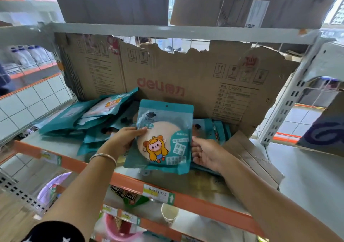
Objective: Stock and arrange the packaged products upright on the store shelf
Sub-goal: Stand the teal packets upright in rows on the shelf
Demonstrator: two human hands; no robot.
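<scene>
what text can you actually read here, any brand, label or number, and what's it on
"deli" followed by "得力", in red: on the cardboard sheet at the back of the shelf.
Spec table and handling symbols on the same sheet: too small to read.
Chinese print on the teal pouch: too blurred to read.
Handwriting on the price tag on the orange shelf edge: too blurred to read.

left wrist: thin silver bangle point(103, 157) | lower left of frame: black sleeve point(54, 232) with white star shapes, ending above the elbow | left hand point(122, 139), right hand point(206, 152): bare | both forearms: bare
</scene>
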